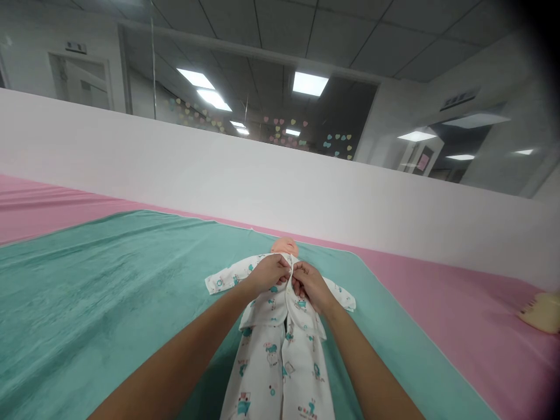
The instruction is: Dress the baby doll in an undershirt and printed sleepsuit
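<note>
A baby doll [284, 245] lies on its back on a teal blanket [109, 291], head away from me. It wears a white printed romper [280, 356] with small coloured animal prints. My left hand [268, 273] pinches the left edge of the romper's front opening at the chest. My right hand [310, 286] pinches the right edge just beside it. Both hands meet at the upper chest, below the doll's chin, fingers closed on the fabric. The doll's sleeves spread out to either side.
The blanket lies on a pink sheet [459, 315]. A white partition wall [280, 186] runs across behind it. A yellowish fuzzy object [542, 312] sits at the right edge on the pink sheet. Ceiling lights and a glass wall with heart stickers show beyond.
</note>
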